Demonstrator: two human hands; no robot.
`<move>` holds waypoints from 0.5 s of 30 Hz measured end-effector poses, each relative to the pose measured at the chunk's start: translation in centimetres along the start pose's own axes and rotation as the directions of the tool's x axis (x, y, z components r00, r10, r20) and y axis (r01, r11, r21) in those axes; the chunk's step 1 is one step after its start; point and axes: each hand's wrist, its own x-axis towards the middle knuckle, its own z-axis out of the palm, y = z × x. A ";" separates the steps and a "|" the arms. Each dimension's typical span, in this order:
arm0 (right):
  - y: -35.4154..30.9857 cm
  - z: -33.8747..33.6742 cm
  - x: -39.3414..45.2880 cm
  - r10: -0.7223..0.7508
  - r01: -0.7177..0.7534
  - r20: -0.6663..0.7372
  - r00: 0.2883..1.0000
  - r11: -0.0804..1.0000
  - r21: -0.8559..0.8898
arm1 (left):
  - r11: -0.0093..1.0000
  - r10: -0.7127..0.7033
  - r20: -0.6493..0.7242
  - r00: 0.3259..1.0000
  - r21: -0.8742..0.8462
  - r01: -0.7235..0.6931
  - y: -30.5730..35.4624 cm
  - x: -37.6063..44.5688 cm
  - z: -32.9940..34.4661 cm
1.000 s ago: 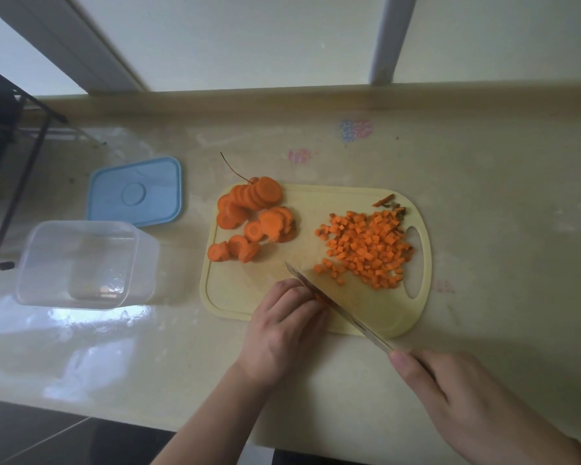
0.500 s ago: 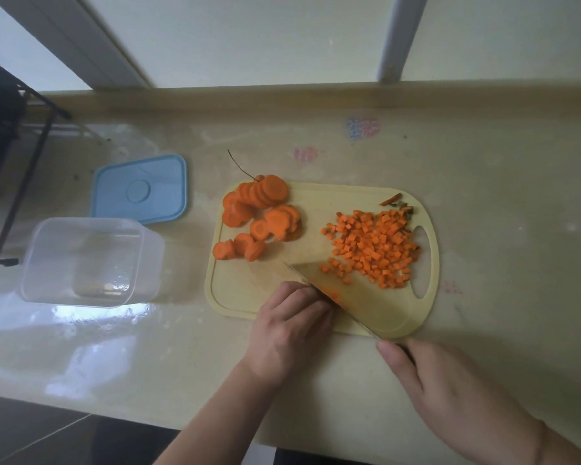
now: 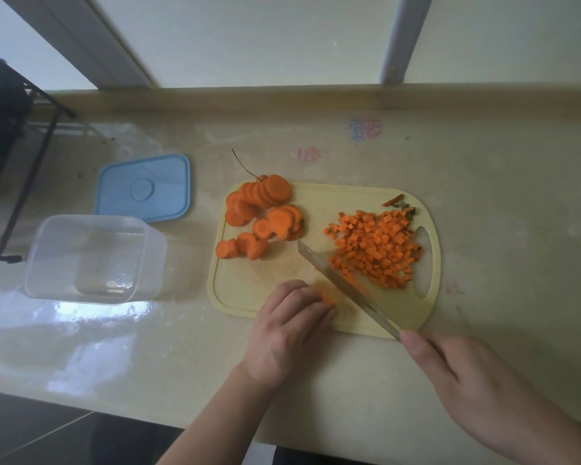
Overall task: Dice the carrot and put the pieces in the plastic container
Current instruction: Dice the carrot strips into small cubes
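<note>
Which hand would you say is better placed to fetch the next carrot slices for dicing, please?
Left, probably. The left hand rests on the cutting board nearest the carrot slices and pins only a small carrot piece, while the right hand grips the knife.

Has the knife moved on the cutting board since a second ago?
Yes. The knife tip has slid up the cutting board, away from the person, and now lies close to the carrot slices.
</note>
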 end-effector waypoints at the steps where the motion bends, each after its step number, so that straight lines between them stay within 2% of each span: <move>1: -0.1 0.0 -0.3 0.004 -0.004 0.005 1.000 1.000 -0.003 | 1.000 -0.001 -0.007 1.000 -0.005 0.001 0.0 -0.2 -0.1; 8: -0.1 0.6 -1.1 0.060 -0.057 0.078 0.995 0.997 -0.045 | 1.000 0.011 0.086 0.996 -0.004 -0.011 -0.7 -0.9 0.1; 15: 0.2 1.0 -1.2 0.095 -0.089 0.076 0.993 0.993 -0.073 | 1.000 0.000 0.071 0.997 -0.007 0.000 -0.6 -0.7 0.2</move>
